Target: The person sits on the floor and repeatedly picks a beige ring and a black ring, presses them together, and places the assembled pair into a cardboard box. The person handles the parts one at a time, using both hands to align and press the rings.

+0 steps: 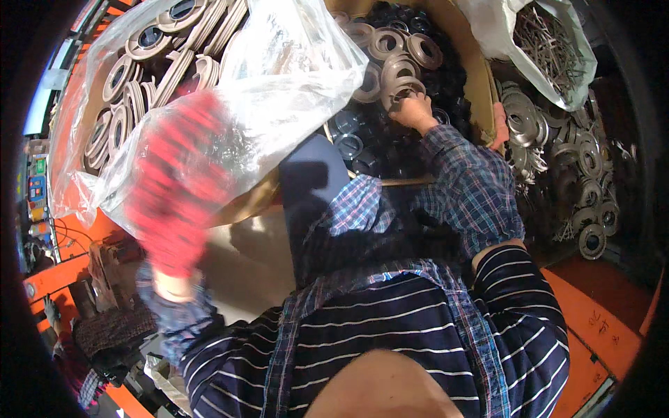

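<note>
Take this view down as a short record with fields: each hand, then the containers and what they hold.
Left hand: left hand in a red glove, blurred, in front of the clear plastic bag; grip unclear
Right hand: right hand, bare, fingers at a beige ring; grip unclear
Clear plastic bag: more beige rings
Cardboard box: black round parts, beige rings on top
White sack: thin greyish strips

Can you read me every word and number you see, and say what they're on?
Orange panel, lower right: small dark marks, like handwriting; I won't copy those out.
Small colourful items, far left: too small to read.
Grey ring at the right hand: no writing I can make out.
Clear plastic bag: none I can make out.
</note>
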### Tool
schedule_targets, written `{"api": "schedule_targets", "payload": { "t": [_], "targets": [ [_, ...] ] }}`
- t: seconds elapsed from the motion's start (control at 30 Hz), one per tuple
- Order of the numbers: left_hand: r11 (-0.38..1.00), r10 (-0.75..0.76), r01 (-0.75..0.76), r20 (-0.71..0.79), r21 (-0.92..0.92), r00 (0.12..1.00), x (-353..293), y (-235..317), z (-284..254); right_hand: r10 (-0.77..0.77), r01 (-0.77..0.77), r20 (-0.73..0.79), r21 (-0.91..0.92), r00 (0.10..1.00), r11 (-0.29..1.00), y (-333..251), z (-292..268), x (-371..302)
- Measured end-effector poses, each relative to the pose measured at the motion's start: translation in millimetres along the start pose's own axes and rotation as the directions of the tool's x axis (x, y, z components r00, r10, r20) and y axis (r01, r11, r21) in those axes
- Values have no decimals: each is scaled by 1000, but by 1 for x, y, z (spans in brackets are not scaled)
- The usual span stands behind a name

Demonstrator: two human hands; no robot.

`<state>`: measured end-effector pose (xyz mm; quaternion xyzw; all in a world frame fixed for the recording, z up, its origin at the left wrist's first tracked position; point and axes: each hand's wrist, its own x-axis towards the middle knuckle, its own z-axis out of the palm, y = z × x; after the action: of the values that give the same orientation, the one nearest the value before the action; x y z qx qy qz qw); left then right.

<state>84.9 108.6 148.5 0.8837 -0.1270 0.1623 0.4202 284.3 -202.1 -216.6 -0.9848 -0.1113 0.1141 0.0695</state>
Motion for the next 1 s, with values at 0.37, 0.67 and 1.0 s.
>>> {"api": "schedule_targets", "payload": {
  "t": [0.37, 0.67, 1.0],
  "targets": [
    [469, -19, 497, 554, -730, 832, -119, -64, 217, -77, 61, 162, 97, 984, 993, -3, -14, -85],
    [454, 87, 515, 611, -728, 787, -126, -89, 225, 74, -254, 243, 908, 967, 334, 4, -44, -26],
    [909, 332, -134, 491, -393, 805, -123, -89, 226, -110, -85, 183, 805, 977, 587, -47, -12, 20]
  ]
}}
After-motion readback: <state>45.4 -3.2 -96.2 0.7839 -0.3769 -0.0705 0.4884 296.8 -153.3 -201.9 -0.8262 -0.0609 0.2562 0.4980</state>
